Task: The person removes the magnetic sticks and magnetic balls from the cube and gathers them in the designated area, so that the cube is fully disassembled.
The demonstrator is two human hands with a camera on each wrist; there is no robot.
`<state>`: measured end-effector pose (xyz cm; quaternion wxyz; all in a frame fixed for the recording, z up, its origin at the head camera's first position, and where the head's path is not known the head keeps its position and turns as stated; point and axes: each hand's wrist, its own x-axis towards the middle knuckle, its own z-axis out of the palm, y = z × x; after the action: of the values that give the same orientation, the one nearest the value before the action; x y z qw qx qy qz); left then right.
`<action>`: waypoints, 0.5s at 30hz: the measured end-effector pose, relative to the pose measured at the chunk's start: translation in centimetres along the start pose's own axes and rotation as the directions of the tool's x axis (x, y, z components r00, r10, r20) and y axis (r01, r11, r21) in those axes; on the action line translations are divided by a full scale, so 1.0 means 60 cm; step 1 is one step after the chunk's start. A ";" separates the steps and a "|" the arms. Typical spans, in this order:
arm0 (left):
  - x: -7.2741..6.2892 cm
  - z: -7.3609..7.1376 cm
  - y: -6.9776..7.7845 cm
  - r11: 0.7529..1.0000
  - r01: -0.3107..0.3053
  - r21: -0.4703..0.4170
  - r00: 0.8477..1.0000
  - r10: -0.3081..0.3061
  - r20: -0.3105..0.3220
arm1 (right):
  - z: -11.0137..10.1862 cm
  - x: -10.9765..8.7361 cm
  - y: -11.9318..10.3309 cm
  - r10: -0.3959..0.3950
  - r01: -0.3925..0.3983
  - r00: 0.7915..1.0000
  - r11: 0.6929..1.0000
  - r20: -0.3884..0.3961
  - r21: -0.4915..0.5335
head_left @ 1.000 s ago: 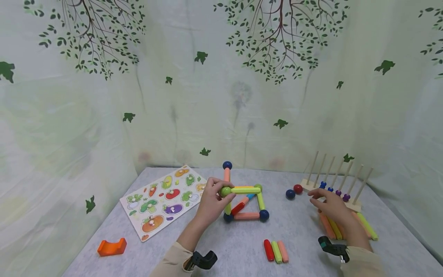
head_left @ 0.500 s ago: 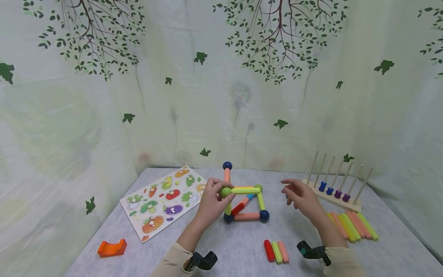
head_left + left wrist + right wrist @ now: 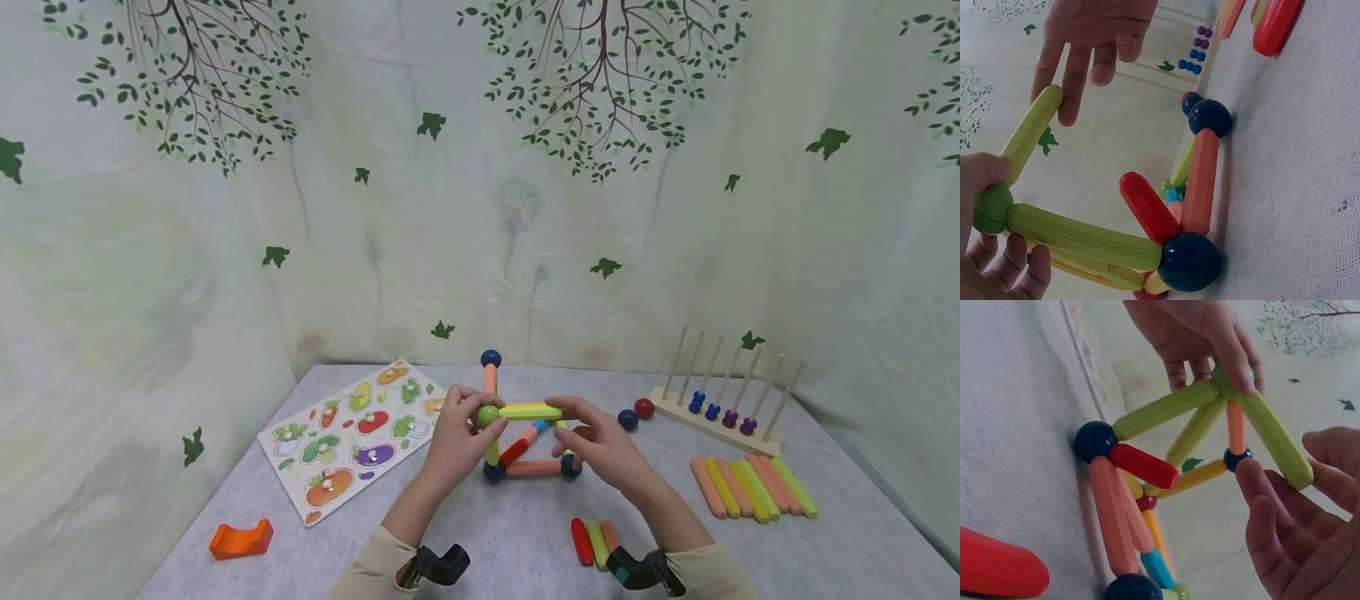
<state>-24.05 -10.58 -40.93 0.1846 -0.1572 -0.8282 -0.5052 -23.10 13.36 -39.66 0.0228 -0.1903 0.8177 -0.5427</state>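
Note:
My left hand (image 3: pixel 465 433) pinches a green ball (image 3: pixel 487 415) at a raised corner of a frame of magnetic sticks and balls. From this ball a yellow-green stick (image 3: pixel 528 412) reaches toward my right hand (image 3: pixel 607 442), whose loosely spread fingers are right at its free end. Another yellow-green stick (image 3: pixel 1085 237) slopes from the green ball down to a dark blue ball (image 3: pixel 1191 262) low on the frame. A red stick (image 3: pixel 1144 465) and a salmon stick (image 3: pixel 1113 515) join this lower ball too. Farther back, a salmon stick topped by a dark blue ball (image 3: pixel 491 358) stands up.
A vegetable puzzle board (image 3: pixel 345 442) lies left, with an orange curved block (image 3: pixel 242 540) before it. Right are loose blue (image 3: pixel 627 420) and red (image 3: pixel 644 408) balls, a pegged bead rack (image 3: pixel 716 425) and a row of sticks (image 3: pixel 753 487). A red stick (image 3: pixel 582 542) lies in front.
My right hand has moved left from beside the bead rack to the free end of the yellow-green stick, uncovering the loose balls and the stick row. The left hand stays on the green ball.

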 end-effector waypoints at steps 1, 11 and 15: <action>0.000 0.000 0.000 1.000 0.001 0.000 1.000 -0.001 0.001 | 0.002 0.000 0.001 -0.003 0.003 1.000 1.000 -0.010 -0.004; 0.000 0.000 -0.001 1.000 -0.011 -0.012 1.000 0.011 -0.003 | 0.015 -0.004 -0.006 -0.047 0.044 0.998 0.997 -0.041 -0.069; 0.000 0.000 -0.001 1.000 -0.008 -0.017 1.000 0.007 -0.001 | 0.012 -0.005 -0.009 -0.049 0.044 0.997 0.996 -0.063 -0.082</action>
<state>-24.09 -10.58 -40.98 0.1857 -0.1615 -0.8232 -0.5117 -22.51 12.67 -39.54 -0.0242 -0.1925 0.8345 -0.5157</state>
